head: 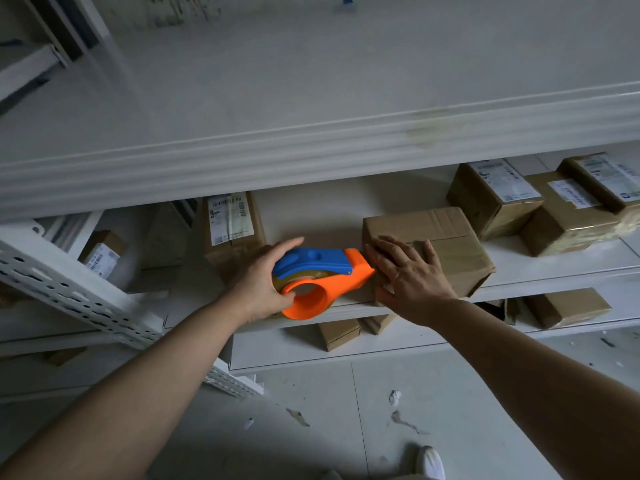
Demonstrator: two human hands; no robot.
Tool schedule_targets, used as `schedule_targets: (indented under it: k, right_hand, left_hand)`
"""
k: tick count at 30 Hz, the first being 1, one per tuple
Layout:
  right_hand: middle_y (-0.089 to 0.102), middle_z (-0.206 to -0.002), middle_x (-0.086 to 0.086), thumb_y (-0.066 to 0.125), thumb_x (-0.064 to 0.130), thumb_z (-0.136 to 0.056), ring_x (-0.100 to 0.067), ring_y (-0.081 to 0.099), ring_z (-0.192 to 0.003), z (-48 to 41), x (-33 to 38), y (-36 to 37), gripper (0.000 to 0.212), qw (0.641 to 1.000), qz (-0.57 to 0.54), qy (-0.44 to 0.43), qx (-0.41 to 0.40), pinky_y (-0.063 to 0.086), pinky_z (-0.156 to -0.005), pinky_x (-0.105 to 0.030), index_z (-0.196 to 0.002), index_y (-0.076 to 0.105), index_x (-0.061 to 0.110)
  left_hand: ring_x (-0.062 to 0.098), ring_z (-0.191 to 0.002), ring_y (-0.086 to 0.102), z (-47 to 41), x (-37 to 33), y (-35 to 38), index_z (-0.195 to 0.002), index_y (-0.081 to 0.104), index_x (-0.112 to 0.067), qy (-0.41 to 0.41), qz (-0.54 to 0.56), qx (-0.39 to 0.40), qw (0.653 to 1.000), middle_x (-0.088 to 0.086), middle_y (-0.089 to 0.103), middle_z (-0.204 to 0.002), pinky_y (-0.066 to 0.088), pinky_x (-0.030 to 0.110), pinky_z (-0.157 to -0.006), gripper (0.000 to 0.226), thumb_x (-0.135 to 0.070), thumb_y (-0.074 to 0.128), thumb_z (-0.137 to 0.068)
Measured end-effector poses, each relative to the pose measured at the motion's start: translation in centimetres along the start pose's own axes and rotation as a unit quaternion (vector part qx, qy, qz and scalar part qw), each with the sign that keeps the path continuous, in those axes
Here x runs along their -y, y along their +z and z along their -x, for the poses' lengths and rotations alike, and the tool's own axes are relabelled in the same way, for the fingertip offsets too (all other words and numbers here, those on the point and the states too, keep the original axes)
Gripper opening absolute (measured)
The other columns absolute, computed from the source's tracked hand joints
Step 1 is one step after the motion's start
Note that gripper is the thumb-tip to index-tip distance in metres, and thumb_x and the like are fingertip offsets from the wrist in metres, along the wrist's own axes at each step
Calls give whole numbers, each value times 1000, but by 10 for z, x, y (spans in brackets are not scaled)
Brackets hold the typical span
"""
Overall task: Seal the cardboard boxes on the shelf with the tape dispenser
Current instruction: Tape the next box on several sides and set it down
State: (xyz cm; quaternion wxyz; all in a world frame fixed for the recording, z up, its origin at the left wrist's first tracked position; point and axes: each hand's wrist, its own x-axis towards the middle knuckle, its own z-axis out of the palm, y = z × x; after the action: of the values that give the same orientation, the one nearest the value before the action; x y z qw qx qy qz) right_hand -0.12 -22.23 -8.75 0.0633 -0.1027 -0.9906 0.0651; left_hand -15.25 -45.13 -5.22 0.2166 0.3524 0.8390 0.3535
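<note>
**Item:** tape dispenser (pixel 317 278), with an orange body, a blue top guard and a roll of brownish clear tape. Its nose touches the near left corner of the cardboard box (pixel 446 237) on the middle shelf (pixel 540 266).

**Hold:** the left hand (pixel 263 282) grips it, thumb hooked at the orange ring and fingers over the blue guard. It is probably light, rigid plastic, best held round the ring.

**Support:** the right hand (pixel 408 275) lies flat with fingers straight, pressing on the box top. The box looks light and stiff-walled, with slick taped faces.

**Markings:** the neighbouring labelled boxes (pixel 495 199) carry white barcode labels, but the print is too small to read. No brand is legible.
</note>
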Motion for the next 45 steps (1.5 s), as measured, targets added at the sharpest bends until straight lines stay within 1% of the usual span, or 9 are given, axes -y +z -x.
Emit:
schedule_targets:
  k: [5,10,13,17,20,24,32,41,45]
  right_hand:
    - [21,-158,9,14,67,-78,-13,11,-147,5,-24,-6,81,1000,-1,15,28,7,-114,-61,-151,24,34]
    - [9,-161,10,27,58,-90,-12,1,-148,8,-33,-4,71,999,11,12,52,0,-116,-57,-154,7,33]
    - [8,-161,8,21,60,-89,-14,0,-149,7,-33,-6,72,999,15,4,52,-1,-116,-58,-153,3,33]
    - [12,-161,6,36,53,-96,-16,2,-149,8,-34,-7,65,999,4,-2,45,0,-115,-61,-152,9,37]
    - [13,-160,5,38,51,-96,-17,3,-149,7,-32,-9,65,999,1,1,48,0,-115,-62,-152,11,36]
    - [12,-160,3,39,51,-95,-20,2,-149,8,-31,-8,62,998,14,-7,53,0,-113,-65,-151,16,36]
    - [12,-160,1,35,55,-96,-21,1,-148,9,-28,-14,59,998,8,-13,64,0,-113,-66,-150,19,38]
    - [12,-160,2,36,49,-96,-20,2,-148,16,-34,-16,57,998,6,-4,55,-2,-112,-66,-150,20,37]
    - [6,-161,4,32,49,-97,-18,-4,-149,16,-36,-15,66,997,0,-4,73,-3,-113,-65,-153,1,31]
  left_hand:
    - [8,-97,64,-12,-12,18,-144,30,-47,8,2,70,998,-7,53,-128,53,19,-83,101,5,74,-69]
    - [-4,-93,61,-3,15,-11,-128,35,-56,-7,-23,4,1000,-2,54,-129,44,4,-77,96,11,68,-69]
    - [3,-98,61,5,21,-24,-123,36,-64,-10,-61,-21,998,-3,54,-128,45,12,-82,95,6,67,-68]
    - [-1,-80,61,2,3,-11,-133,34,-52,27,-24,-6,999,-1,58,-117,46,9,-75,99,20,53,-69]
    - [0,-93,50,-3,-1,-3,-137,37,-47,62,-138,-36,988,-3,43,-111,32,-1,-83,95,16,50,-68]
    - [23,-100,50,-8,-12,4,-137,51,-30,74,-225,-60,970,3,39,-107,29,8,-83,78,16,51,-74]
    - [32,-113,45,-26,-71,31,-148,27,-38,43,-442,-1,896,11,29,-129,43,34,-89,83,8,52,-84]
    - [37,-113,44,-25,-75,36,-130,50,-26,-53,-578,6,814,14,37,-123,43,43,-88,37,-13,42,-96]
    - [35,-116,47,-4,-58,2,-146,37,-25,-143,-354,-68,922,17,33,-129,34,29,-86,57,-6,47,-93]
